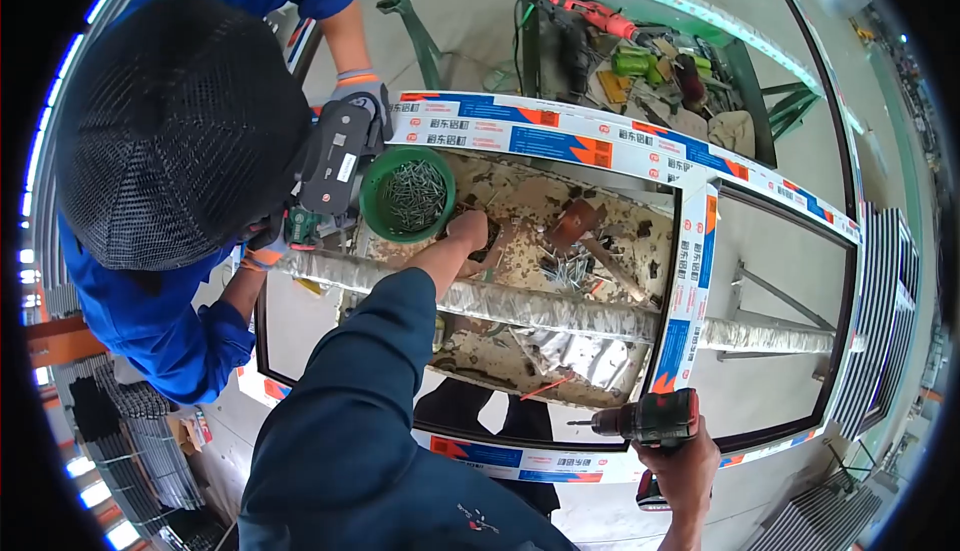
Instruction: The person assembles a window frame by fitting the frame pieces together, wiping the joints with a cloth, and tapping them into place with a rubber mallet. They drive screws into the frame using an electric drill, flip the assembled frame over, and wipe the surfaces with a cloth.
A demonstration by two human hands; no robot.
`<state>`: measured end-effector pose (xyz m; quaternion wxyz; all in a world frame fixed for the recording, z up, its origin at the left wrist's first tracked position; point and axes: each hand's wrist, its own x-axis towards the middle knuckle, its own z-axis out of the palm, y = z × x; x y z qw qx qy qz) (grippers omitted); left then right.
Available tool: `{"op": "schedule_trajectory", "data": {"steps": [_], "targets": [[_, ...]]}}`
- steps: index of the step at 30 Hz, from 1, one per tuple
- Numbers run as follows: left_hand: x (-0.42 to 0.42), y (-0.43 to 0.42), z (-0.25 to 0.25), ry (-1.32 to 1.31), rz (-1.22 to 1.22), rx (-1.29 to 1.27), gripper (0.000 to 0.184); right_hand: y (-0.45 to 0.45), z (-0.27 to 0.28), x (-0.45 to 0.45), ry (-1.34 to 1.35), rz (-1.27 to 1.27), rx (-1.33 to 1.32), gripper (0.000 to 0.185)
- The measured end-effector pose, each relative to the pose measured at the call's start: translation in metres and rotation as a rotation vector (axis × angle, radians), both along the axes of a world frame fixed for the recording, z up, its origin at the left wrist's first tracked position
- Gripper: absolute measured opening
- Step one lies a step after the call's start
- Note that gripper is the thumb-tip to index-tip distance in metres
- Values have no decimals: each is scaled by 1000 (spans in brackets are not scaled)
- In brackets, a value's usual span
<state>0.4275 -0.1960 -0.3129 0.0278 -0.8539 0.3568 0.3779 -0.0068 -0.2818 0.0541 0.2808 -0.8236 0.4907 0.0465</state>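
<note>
Beside the green bowl (pixel 371 193) of screws (pixel 413 196), the left hand (pixel 468 232) is low over the tabletop (pixel 640 241). Good practice, in the inspector's judgement, is to keep the bit (pixel 580 422) of the drill (pixel 655 418) clear of the left sleeve (pixel 350 351) and the tool idle while that hand works. Left grip: fingertips hidden; opening and contents cannot be told. Right grip: the right hand (pixel 685 463) is closed around the drill's handle, near the wrapped frame (pixel 703 251).

Worktop (pixel 637 235), surface stained and flaking; green bowl (pixel 373 199) at left end; hammer (pixel 603 255) lying at right; loose screws (pixel 566 271) beside its handle; white sheeting (pixel 603 359) near lower edge.
</note>
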Motion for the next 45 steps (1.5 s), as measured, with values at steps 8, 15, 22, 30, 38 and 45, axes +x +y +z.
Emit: {"op": "schedule_trajectory", "data": {"steps": [8, 15, 22, 30, 38, 45], "targets": [[4, -4, -10, -22, 142, -8, 14, 1, 0, -10, 18, -26, 3, 55], [35, 8, -16, 120, 290, -137, 21, -3, -5, -24, -59, -61, 58, 53], [10, 36, 104, 594, 946, -658, 18, -17, 1, -20, -112, 26, 32, 52], [-199, 136, 272, 1000, 869, -778, 23, -21, -14, 39, -299, 142, 263, 45], [-236, 202, 312, 1235, 1238, -853, 31, 21, -17, 86, -335, 361, 423, 42], [-221, 276, 312, 1393, 1020, -987, 34, 76, -8, 103, -256, 453, 366, 40]]}}
